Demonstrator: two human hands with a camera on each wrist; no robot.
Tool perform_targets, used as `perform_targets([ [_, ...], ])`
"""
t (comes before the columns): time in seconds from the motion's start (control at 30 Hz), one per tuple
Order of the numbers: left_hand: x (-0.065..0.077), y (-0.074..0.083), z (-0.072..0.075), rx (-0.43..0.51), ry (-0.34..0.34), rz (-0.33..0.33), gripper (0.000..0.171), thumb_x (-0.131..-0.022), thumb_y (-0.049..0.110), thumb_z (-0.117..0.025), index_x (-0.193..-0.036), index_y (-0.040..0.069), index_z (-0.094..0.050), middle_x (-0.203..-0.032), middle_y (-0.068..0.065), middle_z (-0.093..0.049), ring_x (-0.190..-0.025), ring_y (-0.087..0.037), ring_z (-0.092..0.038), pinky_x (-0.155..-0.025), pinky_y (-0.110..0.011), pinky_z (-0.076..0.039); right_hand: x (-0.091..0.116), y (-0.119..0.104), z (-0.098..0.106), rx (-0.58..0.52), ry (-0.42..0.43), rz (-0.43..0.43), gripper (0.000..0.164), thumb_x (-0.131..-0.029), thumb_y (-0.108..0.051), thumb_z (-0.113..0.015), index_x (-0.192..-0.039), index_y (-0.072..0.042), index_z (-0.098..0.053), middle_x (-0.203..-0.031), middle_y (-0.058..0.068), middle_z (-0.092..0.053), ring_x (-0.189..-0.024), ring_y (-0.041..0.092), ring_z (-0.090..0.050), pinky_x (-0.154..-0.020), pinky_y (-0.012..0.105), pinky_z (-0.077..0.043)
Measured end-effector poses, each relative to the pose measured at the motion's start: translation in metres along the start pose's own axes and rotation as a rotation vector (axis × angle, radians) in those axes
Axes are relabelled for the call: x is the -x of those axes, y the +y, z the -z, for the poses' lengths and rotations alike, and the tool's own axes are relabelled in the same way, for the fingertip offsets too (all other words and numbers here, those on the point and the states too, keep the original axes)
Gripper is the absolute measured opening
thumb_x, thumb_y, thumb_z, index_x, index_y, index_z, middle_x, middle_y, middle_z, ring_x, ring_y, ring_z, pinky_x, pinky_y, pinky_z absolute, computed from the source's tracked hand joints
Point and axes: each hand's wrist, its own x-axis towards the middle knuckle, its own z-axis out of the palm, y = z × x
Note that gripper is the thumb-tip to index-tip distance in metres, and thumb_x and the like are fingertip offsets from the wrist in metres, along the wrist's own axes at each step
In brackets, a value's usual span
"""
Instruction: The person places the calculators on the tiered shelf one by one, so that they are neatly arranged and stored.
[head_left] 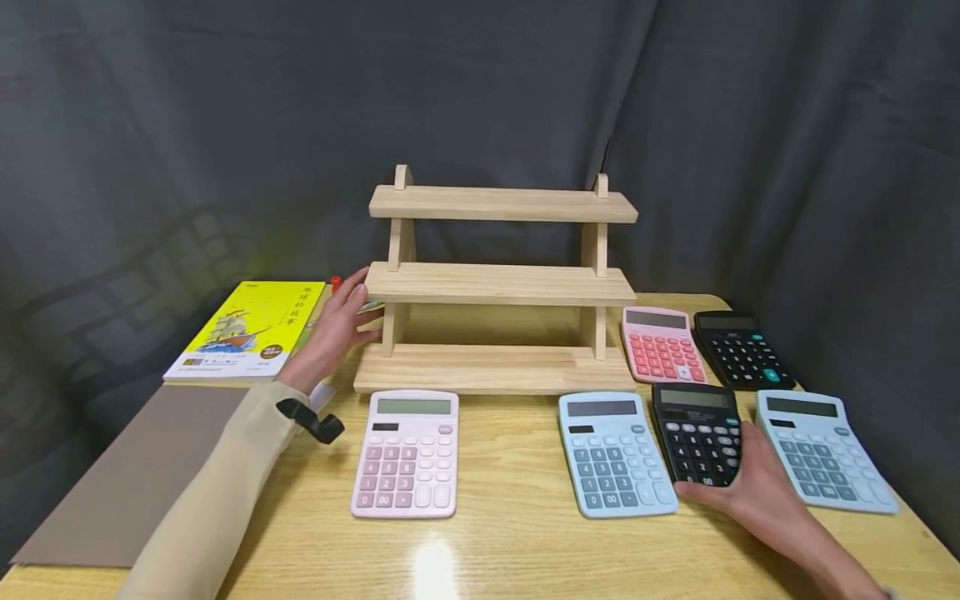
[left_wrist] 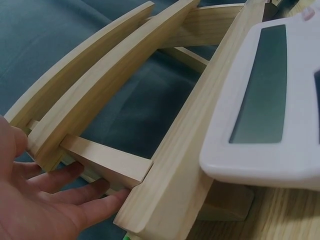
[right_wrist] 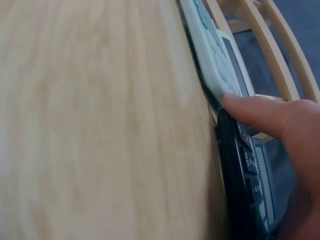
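Note:
My left hand [head_left: 337, 333] is at the left end of a three-tier wooden display shelf [head_left: 498, 283]. In the left wrist view its fingers [left_wrist: 90, 195] stretch out along the shelf's side, with the thumb by the end of one tier. My right hand [head_left: 765, 500] spans the lower part of a black calculator [head_left: 697, 437], thumb at its lower left corner and fingers along its right edge. In the right wrist view the thumb [right_wrist: 255, 112] lies between that calculator and a light blue one [right_wrist: 207, 50]; the other fingers are mostly hidden.
A pale pink calculator [head_left: 405, 454] lies before the shelf; light blue calculators [head_left: 618, 454] [head_left: 825, 450] flank the black one. Behind are a pink calculator [head_left: 663, 346] and another black calculator [head_left: 742, 350]. A yellow book [head_left: 255, 325] and brown board [head_left: 142, 467] lie left. Dark curtain [head_left: 300, 125] hangs behind.

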Motion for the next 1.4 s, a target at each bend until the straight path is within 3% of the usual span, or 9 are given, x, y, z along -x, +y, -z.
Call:
perform_targets([
  [0.23, -0.001, -0.001, 0.001, -0.011, 0.011, 0.007, 0.060, -0.110, 0.042, -0.035, -0.164, 0.026, -0.014, -0.164, -0.014, -0.025, -0.143, -0.042, -0.035, -0.111, -0.062, -0.034, 0.000, -0.004, -0.001, 0.011, 0.010, 0.006, 0.136, -0.072, -0.050, -0.089, -0.150, 0.019, -0.002, -0.136, 0.044, -0.026, -0.118, 0.055, -0.033, -0.099, 0.073, -0.032],
  [0.57, -0.001, -0.001, 0.002, -0.025, 0.005, 0.008, 0.059, -0.110, 0.041, -0.035, -0.164, 0.027, -0.015, -0.164, -0.013, -0.025, -0.143, -0.043, -0.035, -0.110, -0.061, -0.035, -0.001, -0.002, -0.002, 0.083, 0.001, -0.010, 0.140, -0.071, -0.055, -0.088, -0.148, 0.022, 0.000, -0.135, 0.047, -0.023, -0.117, 0.059, -0.032, -0.099, 0.076, -0.030],
  [0.73, -0.001, -0.001, 0.002, -0.032, 0.008, 0.011, 0.059, -0.110, 0.043, -0.036, -0.164, 0.028, -0.016, -0.164, -0.013, -0.025, -0.143, -0.042, -0.035, -0.111, -0.060, -0.035, 0.000, -0.001, -0.005, 0.035, 0.040, 0.002, 0.140, -0.069, -0.053, -0.090, -0.151, 0.018, -0.003, -0.135, 0.045, -0.028, -0.117, 0.057, -0.035, -0.098, 0.075, -0.033],
  [0.9, -0.001, 0.000, 0.002, -0.027, 0.010, 0.024, 0.060, -0.110, 0.043, -0.037, -0.164, 0.028, -0.016, -0.165, -0.013, -0.024, -0.144, -0.042, -0.034, -0.111, -0.061, -0.033, 0.001, -0.002, -0.004, -0.005, 0.053, -0.029, 0.144, -0.068, -0.053, -0.091, -0.154, 0.014, 0.004, -0.142, 0.047, -0.022, -0.123, 0.059, -0.030, -0.100, 0.077, -0.029],
  [1.07, -0.001, 0.000, 0.000, -0.026, 0.014, 0.025, 0.060, -0.110, 0.042, -0.037, -0.164, 0.028, -0.016, -0.165, -0.012, -0.024, -0.144, -0.042, -0.035, -0.111, -0.061, -0.034, 0.006, -0.005, -0.002, 0.028, 0.112, -0.054, 0.149, -0.064, -0.052, -0.093, -0.154, 0.013, 0.006, -0.141, 0.049, -0.021, -0.123, 0.062, -0.027, -0.099, 0.078, -0.027],
  [1.3, 0.000, 0.000, 0.000, -0.015, 0.006, 0.017, 0.060, -0.110, 0.041, -0.036, -0.164, 0.028, -0.014, -0.164, -0.014, -0.024, -0.144, -0.043, -0.033, -0.111, -0.062, -0.033, 0.012, -0.014, 0.004, 0.011, 0.233, 0.060, 0.142, -0.060, -0.046, -0.097, -0.155, 0.011, -0.007, -0.134, 0.045, -0.034, -0.118, 0.058, -0.035, -0.092, 0.076, -0.032],
  [1.4, 0.000, 0.000, 0.001, -0.018, 0.006, 0.012, 0.059, -0.110, 0.041, -0.036, -0.164, 0.027, -0.015, -0.164, -0.014, -0.024, -0.144, -0.044, -0.034, -0.111, -0.062, -0.033, 0.013, -0.024, 0.006, 0.024, 0.248, 0.056, 0.144, -0.060, -0.049, -0.096, -0.155, 0.011, -0.005, -0.136, 0.045, -0.033, -0.119, 0.058, -0.033, -0.095, 0.075, -0.030],
])
